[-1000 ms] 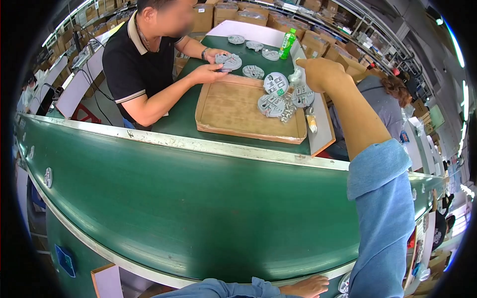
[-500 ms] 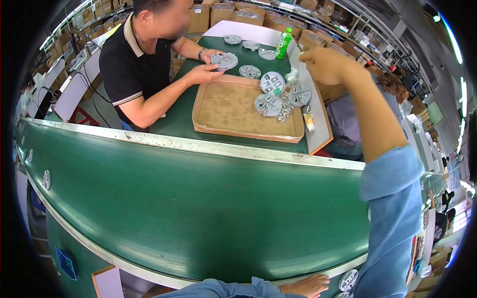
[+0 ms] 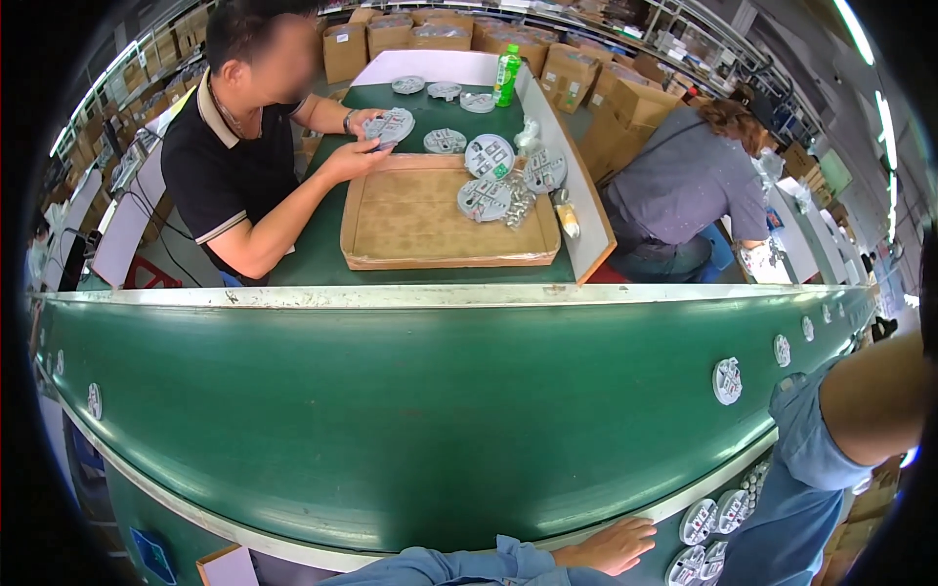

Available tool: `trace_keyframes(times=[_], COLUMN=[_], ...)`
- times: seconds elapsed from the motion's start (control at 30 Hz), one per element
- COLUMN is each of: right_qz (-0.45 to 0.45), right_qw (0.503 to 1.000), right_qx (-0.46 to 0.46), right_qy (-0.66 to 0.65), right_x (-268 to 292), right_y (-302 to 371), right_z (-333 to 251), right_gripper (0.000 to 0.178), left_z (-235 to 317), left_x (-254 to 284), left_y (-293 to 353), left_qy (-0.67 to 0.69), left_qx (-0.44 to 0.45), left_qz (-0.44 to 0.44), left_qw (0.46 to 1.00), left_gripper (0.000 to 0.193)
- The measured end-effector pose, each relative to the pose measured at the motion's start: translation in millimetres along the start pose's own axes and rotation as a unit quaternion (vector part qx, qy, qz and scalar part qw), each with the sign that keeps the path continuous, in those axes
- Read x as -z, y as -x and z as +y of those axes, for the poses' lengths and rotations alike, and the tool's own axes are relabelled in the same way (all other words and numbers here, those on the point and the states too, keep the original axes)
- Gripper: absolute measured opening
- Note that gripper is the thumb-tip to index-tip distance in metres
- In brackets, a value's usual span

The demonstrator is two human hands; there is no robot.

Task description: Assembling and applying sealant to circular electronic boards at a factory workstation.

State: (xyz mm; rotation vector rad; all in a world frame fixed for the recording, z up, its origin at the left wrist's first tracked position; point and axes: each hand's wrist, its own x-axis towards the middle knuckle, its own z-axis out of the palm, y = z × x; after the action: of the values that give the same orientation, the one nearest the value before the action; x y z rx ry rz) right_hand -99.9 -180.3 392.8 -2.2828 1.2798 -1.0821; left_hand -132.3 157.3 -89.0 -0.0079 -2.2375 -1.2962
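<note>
My left hand (image 3: 616, 547) rests at the near white rail of the green conveyor belt (image 3: 410, 410), palm down, with nothing seen in it and the fingers stretched out and slightly apart. My bent right forearm, in a rolled blue sleeve (image 3: 811, 439), is raised at the right rim; the right hand itself lies outside the picture. Just right of my left hand, several round grey plastic housings (image 3: 698, 522) with parts inside sit on the near bench, some partly behind my right sleeve. One similar grey housing (image 3: 727, 381) rides on the belt near that sleeve.
Across the belt, a co-worker in a black shirt (image 3: 230, 176) holds a grey housing (image 3: 391, 127). Before them lie a cardboard tray (image 3: 410, 220), more housings and a green bottle (image 3: 506, 76). Another person (image 3: 674, 166) bends over at the right. More housings dot both belt ends.
My right arm has swung from over the far bench to the right rim, taking its hand out of view. The view has turned rightward, uncovering housings on the belt. My left hand stays by the rail.
</note>
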Motion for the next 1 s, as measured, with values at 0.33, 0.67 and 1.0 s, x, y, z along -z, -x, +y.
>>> trace_keyframes(times=[0.33, 0.67, 1.0], right_qz=[0.067, 0.044, 0.015], right_qw=[0.998, 0.999, 0.999], right_qx=[-0.014, 0.008, -0.041], right_qy=[0.003, 0.003, 0.007], right_x=[34, 21, 14], right_y=[50, 38, 49], right_z=[5, 11, 26], right_gripper=[0.044, 0.043, 0.042], left_z=[16, 35, 12], left_x=[16, 38, 14], left_y=[5, -4, 5], left_qy=[-0.017, -0.064, 0.004], left_qx=[0.028, 0.015, 0.049], left_qz=[-0.017, 0.017, -0.029], left_qw=[0.999, 0.998, 0.998], left_gripper=[0.041, 0.028, 0.041])
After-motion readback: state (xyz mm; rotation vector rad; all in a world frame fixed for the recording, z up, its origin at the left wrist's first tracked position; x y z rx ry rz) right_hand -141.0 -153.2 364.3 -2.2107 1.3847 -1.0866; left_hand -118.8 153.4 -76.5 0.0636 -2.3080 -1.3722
